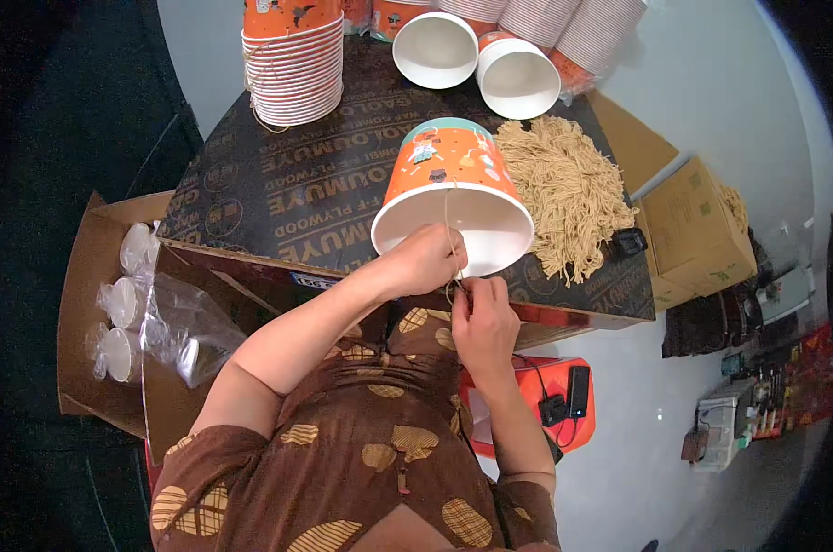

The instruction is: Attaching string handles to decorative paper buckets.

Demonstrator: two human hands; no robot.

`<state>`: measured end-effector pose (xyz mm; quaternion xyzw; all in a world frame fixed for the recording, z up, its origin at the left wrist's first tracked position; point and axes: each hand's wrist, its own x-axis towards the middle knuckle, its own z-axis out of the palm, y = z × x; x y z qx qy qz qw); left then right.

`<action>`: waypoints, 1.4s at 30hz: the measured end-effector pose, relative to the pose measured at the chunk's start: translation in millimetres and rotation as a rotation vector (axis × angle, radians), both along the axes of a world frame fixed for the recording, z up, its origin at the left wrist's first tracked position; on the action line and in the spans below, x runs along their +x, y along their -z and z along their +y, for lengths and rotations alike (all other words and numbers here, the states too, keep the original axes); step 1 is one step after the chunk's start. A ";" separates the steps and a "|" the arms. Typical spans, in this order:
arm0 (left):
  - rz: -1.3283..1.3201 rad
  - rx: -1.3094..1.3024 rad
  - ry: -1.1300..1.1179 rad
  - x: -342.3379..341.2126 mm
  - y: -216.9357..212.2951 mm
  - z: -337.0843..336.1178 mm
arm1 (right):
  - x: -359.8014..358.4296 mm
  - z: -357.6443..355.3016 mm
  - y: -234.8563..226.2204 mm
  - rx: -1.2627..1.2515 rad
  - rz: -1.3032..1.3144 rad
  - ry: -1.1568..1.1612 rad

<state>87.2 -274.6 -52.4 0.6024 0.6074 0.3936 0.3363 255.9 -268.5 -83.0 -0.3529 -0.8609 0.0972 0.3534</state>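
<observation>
An orange paper bucket (446, 179) with a white inside lies on its side on the dark board (324, 175), its mouth toward me. My left hand (424, 260) grips the near rim of the bucket. Just below the rim, my right hand (482, 317) pinches a thin tan string (449, 230) that runs up across the bucket's mouth. A heap of tan string pieces (565, 191) lies just right of the bucket.
Stacks of matching orange buckets (292, 64) stand at the back, two of them (476, 57) lying with open mouths toward me. A cardboard box with bagged clear lids (126, 304) sits left. Brown boxes (697, 230) and an orange stool (545, 400) are right.
</observation>
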 end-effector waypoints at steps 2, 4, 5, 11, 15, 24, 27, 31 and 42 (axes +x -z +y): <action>-0.021 0.016 -0.015 1.2 -2.4 -1.4 | -0.9 -0.7 -0.3 -0.004 -0.001 0.011; -0.026 0.004 -0.028 1.4 -4.0 -2.5 | -2.4 -0.9 0.2 -0.009 -0.003 0.022; -0.025 0.004 -0.027 1.3 -3.4 -2.4 | -3.4 -0.8 1.0 -0.002 0.005 0.007; -0.020 0.013 0.012 -2.2 -0.1 -2.0 | -7.1 1.1 4.9 0.000 0.039 0.017; 0.023 -0.023 0.043 -3.2 -2.3 -2.7 | -8.6 3.4 6.9 0.052 0.045 0.050; 0.106 0.070 0.115 -5.0 1.7 -4.6 | -15.7 3.4 0.6 0.046 0.013 0.099; 0.169 0.092 0.093 0.5 1.1 -6.4 | -17.2 5.3 1.8 0.038 0.066 0.075; 0.172 0.117 0.066 1.5 -1.1 -7.2 | -10.6 5.3 -5.0 0.020 0.145 0.014; -0.012 0.043 0.056 0.1 -4.5 -14.6 | -3.3 -13.1 3.0 -0.022 0.197 0.044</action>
